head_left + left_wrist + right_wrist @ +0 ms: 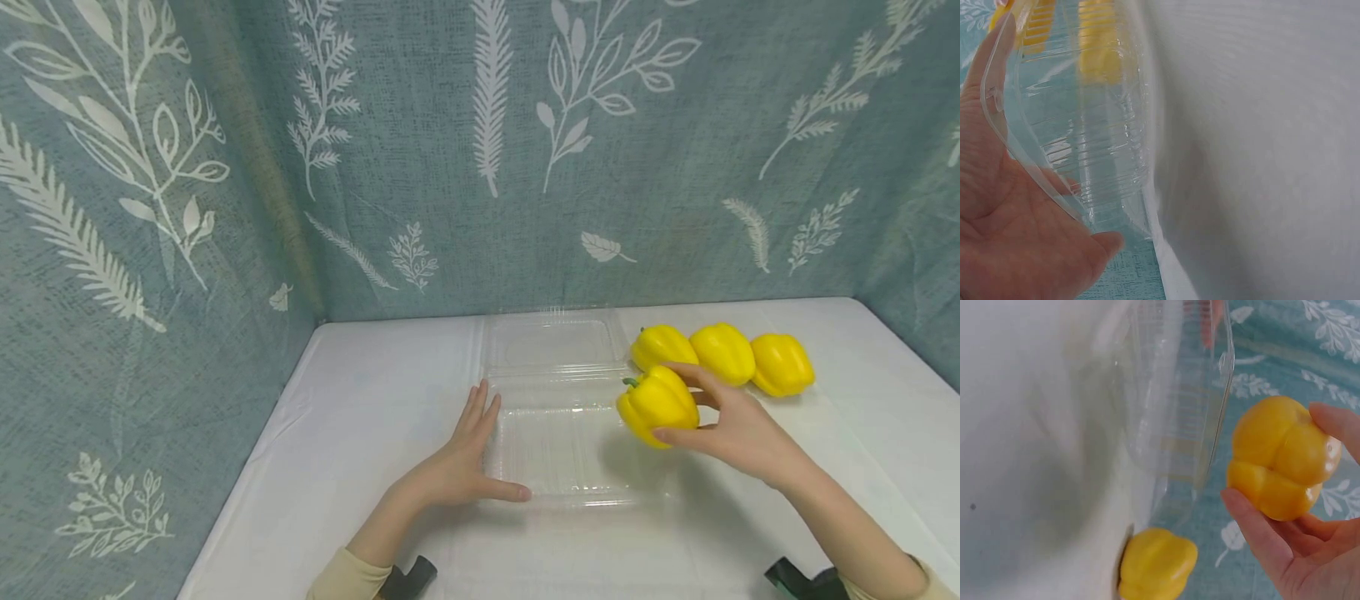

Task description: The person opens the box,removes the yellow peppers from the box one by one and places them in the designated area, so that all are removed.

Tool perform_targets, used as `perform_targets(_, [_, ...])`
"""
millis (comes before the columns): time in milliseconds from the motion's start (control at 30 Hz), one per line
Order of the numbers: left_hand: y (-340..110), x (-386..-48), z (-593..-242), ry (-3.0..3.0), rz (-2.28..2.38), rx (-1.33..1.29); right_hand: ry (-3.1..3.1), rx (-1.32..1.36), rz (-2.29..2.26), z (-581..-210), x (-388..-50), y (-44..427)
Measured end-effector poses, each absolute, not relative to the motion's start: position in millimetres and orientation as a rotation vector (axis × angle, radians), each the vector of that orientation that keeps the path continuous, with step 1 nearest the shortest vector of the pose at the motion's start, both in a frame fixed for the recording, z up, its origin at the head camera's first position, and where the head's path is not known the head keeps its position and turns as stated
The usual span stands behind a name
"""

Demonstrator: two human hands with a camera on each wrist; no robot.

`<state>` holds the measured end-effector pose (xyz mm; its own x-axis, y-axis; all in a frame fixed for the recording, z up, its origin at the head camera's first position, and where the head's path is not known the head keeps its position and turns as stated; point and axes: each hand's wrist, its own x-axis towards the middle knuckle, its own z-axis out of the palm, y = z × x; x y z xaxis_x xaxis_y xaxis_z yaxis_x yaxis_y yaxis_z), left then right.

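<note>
My right hand (738,425) grips a yellow bell pepper (657,406) between thumb and fingers, just above the right end of a clear plastic clamshell box (555,450). In the right wrist view the held pepper (1282,456) shows its lobed bottom, apart from the box wall (1172,394). My left hand (465,467) rests at the box's left end, fingers straight and thumb spread along the near side. The left wrist view has that hand (1029,231) against the box rim (1041,178). The lid (555,343) lies folded back behind the box.
Three more yellow peppers, a left one (662,346), a middle one (723,353) and a right one (782,365), sit in a row at the back right. A white cloth covers the table (375,400). Behind it hangs a teal leaf-patterned curtain (420,150).
</note>
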<state>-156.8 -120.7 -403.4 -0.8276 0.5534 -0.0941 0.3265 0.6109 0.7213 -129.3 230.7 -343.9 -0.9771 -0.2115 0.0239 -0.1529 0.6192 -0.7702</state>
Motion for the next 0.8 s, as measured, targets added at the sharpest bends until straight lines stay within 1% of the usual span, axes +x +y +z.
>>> perform_targets(367, [-120,-158,-404,2.520,1.058,0.709,2.800,-0.115,-1.189,-345,-130,250])
perform_targets(800, [-121,-158,-404,2.518,1.049,0.705,2.786,-0.019,-1.218,-352,-130,274])
